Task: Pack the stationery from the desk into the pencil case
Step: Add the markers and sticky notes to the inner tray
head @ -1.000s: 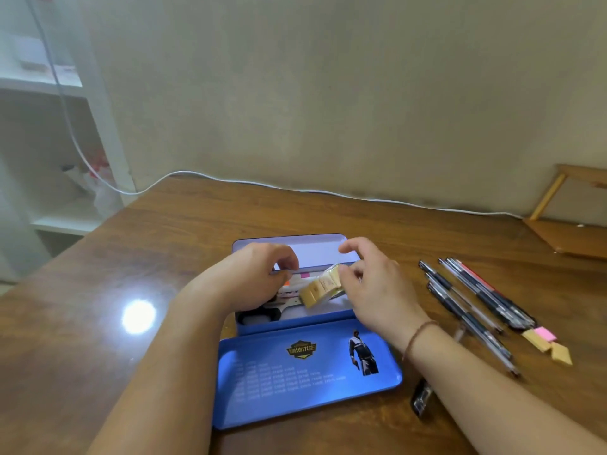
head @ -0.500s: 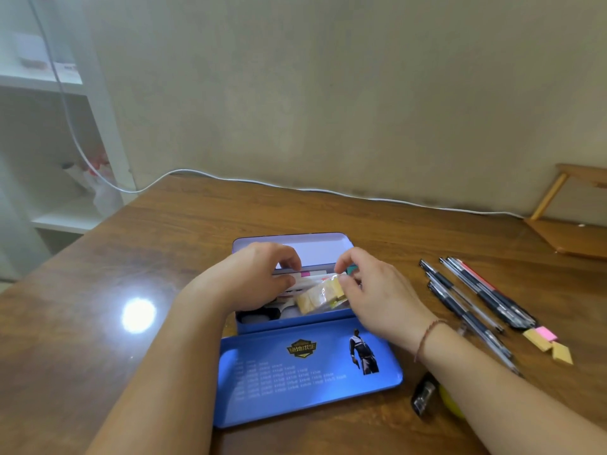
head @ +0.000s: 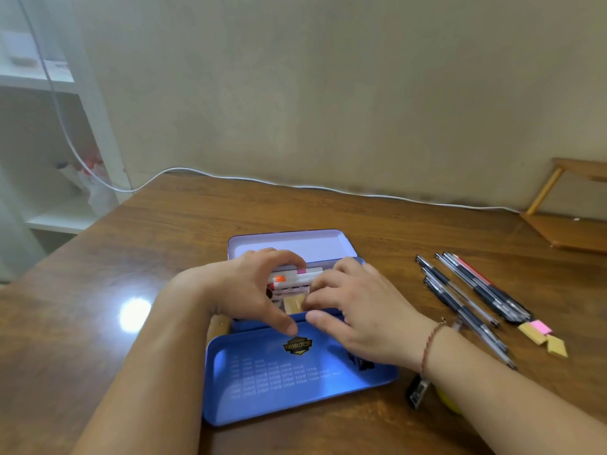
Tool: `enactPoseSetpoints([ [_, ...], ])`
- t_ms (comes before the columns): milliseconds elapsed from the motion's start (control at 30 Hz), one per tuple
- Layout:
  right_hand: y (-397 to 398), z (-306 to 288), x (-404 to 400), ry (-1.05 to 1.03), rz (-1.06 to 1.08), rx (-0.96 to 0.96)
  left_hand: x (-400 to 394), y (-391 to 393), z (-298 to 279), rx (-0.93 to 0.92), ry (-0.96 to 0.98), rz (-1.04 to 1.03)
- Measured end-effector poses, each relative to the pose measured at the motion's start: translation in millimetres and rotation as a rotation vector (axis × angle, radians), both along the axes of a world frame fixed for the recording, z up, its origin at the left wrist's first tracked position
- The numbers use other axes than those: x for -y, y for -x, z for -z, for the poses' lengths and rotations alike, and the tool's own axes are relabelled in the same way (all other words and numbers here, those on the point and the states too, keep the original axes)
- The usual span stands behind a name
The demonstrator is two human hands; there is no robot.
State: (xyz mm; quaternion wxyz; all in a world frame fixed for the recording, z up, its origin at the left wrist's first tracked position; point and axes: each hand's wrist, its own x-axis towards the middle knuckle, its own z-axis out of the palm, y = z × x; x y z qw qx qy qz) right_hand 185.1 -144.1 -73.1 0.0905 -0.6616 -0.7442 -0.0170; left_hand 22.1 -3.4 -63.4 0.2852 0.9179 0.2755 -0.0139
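a: where is the pencil case [head: 295,382]?

b: one blue tin, lying open mid-surface [head: 98,290]. both hands are at its tray.

a: and the fingers?

b: left hand [head: 249,287] curled over the markers [head: 295,279]; right hand [head: 358,307] bent, touching a tan packet [head: 293,304]. whether either one grips, i cannot tell.

a: what's outside?

b: about six pens [head: 473,290], three sticky-note pads [head: 542,334], right.
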Motion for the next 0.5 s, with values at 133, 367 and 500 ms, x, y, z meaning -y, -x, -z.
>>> enactPoseSetpoints([
  [133, -8, -1, 6, 0.024, 0.026, 0.066, 2, -4, 1, -0.007, -0.088, 0.003],
  [367, -42, -18, 47, -0.291, 0.192, -0.156, 0, -7, 6, 0.028, -0.092, 0.001],
  [500, -100, -22, 91, -0.027, 0.243, -0.123, 1, -15, 12, 0.044, -0.138, -0.005],
])
